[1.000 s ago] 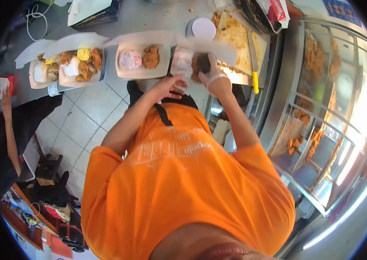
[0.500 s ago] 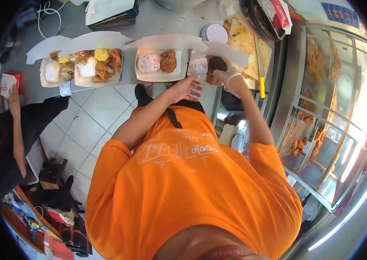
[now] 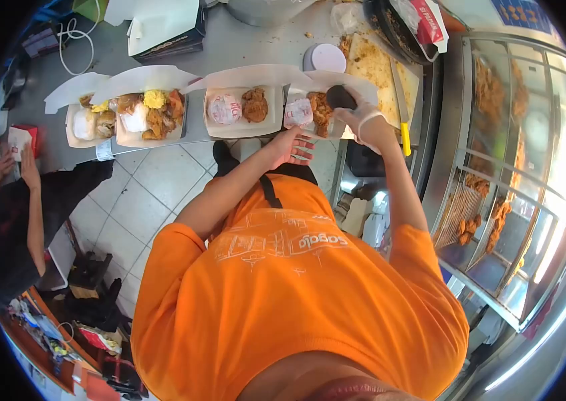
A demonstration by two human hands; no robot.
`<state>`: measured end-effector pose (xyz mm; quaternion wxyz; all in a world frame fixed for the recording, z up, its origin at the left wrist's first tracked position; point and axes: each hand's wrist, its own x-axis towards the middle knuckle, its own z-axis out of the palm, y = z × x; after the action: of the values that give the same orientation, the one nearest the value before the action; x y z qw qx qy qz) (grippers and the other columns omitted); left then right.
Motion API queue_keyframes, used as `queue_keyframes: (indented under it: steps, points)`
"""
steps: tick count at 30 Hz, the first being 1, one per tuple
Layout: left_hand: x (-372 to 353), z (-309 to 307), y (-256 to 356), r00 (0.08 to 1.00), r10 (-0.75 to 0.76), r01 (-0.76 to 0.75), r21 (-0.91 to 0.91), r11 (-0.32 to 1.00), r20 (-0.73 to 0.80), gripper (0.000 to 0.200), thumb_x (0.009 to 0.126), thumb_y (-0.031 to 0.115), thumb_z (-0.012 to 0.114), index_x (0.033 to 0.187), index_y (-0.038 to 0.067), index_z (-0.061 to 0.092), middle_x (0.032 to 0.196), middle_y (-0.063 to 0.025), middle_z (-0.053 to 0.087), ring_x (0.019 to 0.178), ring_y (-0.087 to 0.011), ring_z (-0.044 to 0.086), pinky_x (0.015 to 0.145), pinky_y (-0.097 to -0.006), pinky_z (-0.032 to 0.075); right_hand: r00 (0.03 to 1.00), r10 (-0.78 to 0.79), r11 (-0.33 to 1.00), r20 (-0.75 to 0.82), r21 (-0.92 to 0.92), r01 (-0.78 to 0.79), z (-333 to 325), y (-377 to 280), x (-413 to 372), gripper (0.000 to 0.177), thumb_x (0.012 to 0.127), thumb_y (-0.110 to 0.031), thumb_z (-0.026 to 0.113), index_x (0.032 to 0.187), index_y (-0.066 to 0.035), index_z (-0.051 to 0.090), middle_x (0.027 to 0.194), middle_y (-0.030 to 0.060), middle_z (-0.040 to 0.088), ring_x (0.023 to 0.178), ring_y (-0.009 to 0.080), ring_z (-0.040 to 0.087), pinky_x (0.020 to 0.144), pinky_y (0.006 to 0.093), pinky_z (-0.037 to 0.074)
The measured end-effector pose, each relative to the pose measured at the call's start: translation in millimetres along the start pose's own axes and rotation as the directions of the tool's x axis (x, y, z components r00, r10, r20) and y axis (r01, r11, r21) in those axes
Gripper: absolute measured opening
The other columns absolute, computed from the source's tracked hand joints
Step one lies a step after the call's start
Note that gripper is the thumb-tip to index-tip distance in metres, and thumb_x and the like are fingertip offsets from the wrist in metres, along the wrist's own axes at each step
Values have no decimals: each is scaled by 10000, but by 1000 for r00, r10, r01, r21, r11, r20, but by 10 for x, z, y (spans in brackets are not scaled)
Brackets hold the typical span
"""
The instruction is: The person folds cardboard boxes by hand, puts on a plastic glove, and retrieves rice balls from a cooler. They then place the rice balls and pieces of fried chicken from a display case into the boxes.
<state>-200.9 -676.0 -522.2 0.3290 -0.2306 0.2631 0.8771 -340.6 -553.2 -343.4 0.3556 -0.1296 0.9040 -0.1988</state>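
My gloved right hand (image 3: 365, 119) is shut on a dark utensil (image 3: 340, 98) held over the rightmost open white food box (image 3: 316, 113), which holds fried chicken and a wrapped round packet. My bare left hand (image 3: 289, 146) hovers at the counter edge just below that box, fingers apart, holding nothing. To the left stands a second box (image 3: 243, 107) with a wrapped packet and a chicken piece. Further left are two fuller boxes (image 3: 146, 115) with chicken and yellow food.
A cutting board (image 3: 380, 70) with crumbs and a yellow-handled knife (image 3: 400, 107) lies right of the boxes. A glass display case (image 3: 503, 154) with fried chicken stands at the right. Another person's arm (image 3: 32, 200) is at the far left. A round white lid (image 3: 325, 58) sits behind the boxes.
My right hand has lifted the dark utensil off the chicken in the rightmost box, towards its right edge. My left hand stays at the counter edge below the box.
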Motion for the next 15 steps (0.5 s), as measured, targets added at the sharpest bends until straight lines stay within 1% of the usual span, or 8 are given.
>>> queue_keyframes:
  steps: [3,5,6,7,8,10,14,15]
  points:
    - [10,-12,-101,1000,-1,1,-7,1000,-7,467,986,395,385,1231,12,486,1197,-153,597,985,-297,645,880,-453,556,987,-84,988,-134,-137,65,245,74,-31,733,838,-336,658,1463,-54,398,1024,272,692,955,367,696,814,404,525]
    - [61,-28,-134,1000,-17,17,-40,999,-12,453,990,388,380,1220,12,484,1193,-155,602,989,-300,646,877,-455,559,968,-146,896,-205,-441,41,684,348,193,749,831,-343,652,1469,-55,384,1049,284,681,939,379,692,816,423,525]
    - [34,-30,-155,1000,-12,12,-14,1000,-1,450,995,380,372,1227,13,485,1191,-154,608,990,-300,648,874,-454,561,993,-43,933,-109,-361,1,581,270,180,750,822,-337,659,1460,-42,397,1055,281,679,939,378,689,800,425,526]
    - [57,-45,-61,1000,11,-11,-6,1000,-3,450,995,380,372,1227,13,485,1191,-154,608,990,-300,648,874,-454,561,991,-65,930,-118,-366,17,433,258,277,750,822,-337,659,1460,-42,397,1055,281,679,939,378,689,800,425,526]
    - [55,-41,-32,1000,6,-6,-8,1000,-6,454,996,382,370,1227,8,484,1191,-151,608,989,-296,649,872,-452,561,996,-67,984,-57,-167,57,298,317,292,739,825,-334,657,1455,-41,406,1053,276,680,926,373,691,793,425,526]
    - [21,17,-131,999,-28,28,-4,1000,-23,457,998,384,370,1226,5,483,1187,-142,606,981,-291,651,867,-446,562,993,105,993,58,44,-108,67,55,-36,707,833,-328,664,1429,-20,441,1042,249,691,952,342,692,802,403,526]
    - [31,3,-145,1000,0,-1,-37,999,-13,444,1000,384,377,1202,4,488,1176,-137,609,969,-287,656,866,-447,564,987,-75,992,-144,-113,59,78,69,-115,701,836,-319,665,1430,-26,438,1061,270,681,982,396,679,860,410,520]
    - [58,-33,-77,1000,12,-13,-30,999,-16,444,1000,384,377,1202,4,488,1176,-137,609,969,-287,656,866,-447,564,944,-258,955,-206,-204,216,301,282,75,690,824,-326,661,1414,-33,453,1110,283,662,1013,414,661,892,427,509]
